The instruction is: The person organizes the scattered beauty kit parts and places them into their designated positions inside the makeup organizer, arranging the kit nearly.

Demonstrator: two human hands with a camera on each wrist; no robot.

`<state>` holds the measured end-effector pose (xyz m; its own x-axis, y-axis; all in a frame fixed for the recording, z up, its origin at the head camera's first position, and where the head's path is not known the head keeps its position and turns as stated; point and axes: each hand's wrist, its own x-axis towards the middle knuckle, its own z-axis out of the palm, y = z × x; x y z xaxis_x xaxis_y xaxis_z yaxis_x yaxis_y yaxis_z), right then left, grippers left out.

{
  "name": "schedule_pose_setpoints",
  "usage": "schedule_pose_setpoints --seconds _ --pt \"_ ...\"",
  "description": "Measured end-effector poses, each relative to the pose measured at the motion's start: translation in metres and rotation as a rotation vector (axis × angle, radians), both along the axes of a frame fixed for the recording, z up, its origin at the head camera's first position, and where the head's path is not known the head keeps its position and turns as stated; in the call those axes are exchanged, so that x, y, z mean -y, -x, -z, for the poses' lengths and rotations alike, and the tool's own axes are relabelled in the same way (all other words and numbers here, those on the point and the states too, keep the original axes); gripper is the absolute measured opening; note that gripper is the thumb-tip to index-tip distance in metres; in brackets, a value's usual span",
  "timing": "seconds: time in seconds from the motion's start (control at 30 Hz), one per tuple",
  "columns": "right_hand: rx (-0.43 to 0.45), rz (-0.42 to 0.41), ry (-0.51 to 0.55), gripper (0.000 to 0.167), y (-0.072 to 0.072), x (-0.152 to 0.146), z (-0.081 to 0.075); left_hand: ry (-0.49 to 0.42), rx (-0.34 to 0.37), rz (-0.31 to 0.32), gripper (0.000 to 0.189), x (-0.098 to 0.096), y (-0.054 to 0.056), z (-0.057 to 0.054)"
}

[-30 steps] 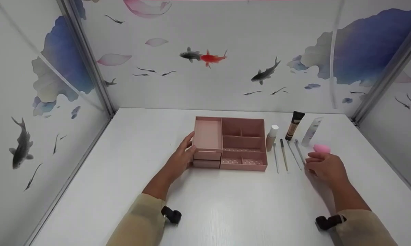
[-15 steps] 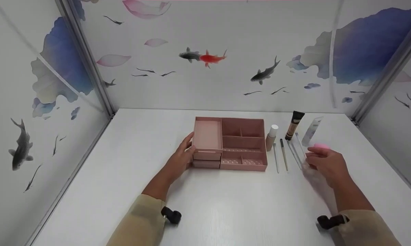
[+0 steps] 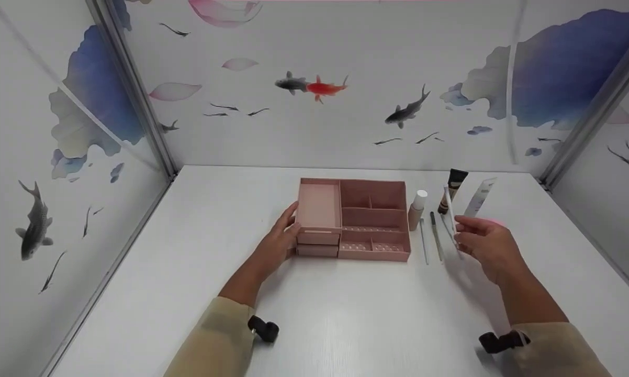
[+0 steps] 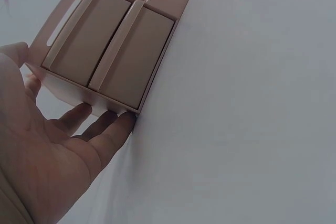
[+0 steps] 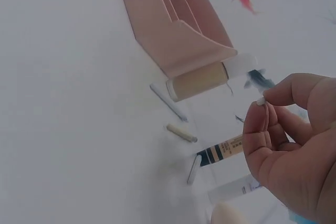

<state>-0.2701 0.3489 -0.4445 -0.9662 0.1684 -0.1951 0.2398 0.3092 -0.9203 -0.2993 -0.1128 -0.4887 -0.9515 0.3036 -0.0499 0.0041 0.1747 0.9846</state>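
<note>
A pink makeup organizer (image 3: 373, 256) with open compartments and two small drawers (image 4: 131, 56) stands mid-table. My left hand (image 3: 275, 246) rests against its left side, fingers touching the side wall and thumb near the top edge. My right hand (image 3: 490, 246) pinches a slim, pale makeup brush (image 3: 449, 201) between thumb and fingertips, tilted up off the table. In the right wrist view only the white end of that brush (image 5: 261, 100) shows at the fingertips. Several thin brushes lie right of the organizer, among them a dark-tipped one (image 3: 436, 238) and a silvery one (image 3: 424, 243).
A white-capped foundation bottle (image 3: 416, 212) stands beside the organizer. Behind the right hand are a black-and-tan tube (image 3: 456, 180), a pale tube (image 3: 479, 198) and a pink makeup sponge (image 3: 495, 221), mostly hidden. Printed walls (image 3: 346, 131) close in the white table (image 3: 314, 314).
The right hand has lifted the brush off the table and moved it left and up, tilting it more upright. The left hand and the organizer have stayed put.
</note>
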Motion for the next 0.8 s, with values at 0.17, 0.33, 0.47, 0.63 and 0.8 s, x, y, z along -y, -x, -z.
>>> schedule_pose_setpoints --seconds 0.17,0.33,0.47,0.63,0.8 --pt "0.019 -0.018 0.055 0.057 -0.002 0.013 -0.008 0.004 0.007 0.004 0.052 0.000 0.001 0.003" --pt "0.029 -0.060 0.072 0.060 -0.005 0.029 -0.016 0.006 0.004 0.007 0.051 0.001 0.003 0.005" --pt "0.024 -0.091 0.107 0.059 -0.007 0.045 -0.024 -0.002 -0.002 0.013 0.051 0.001 0.005 0.003" --pt "-0.008 -0.143 0.187 0.055 -0.009 0.067 -0.031 0.000 0.001 0.011 0.052 0.000 0.004 0.001" --pt "-0.046 -0.213 0.265 0.049 -0.009 0.089 -0.035 0.002 0.008 0.006 0.052 0.000 0.001 0.000"
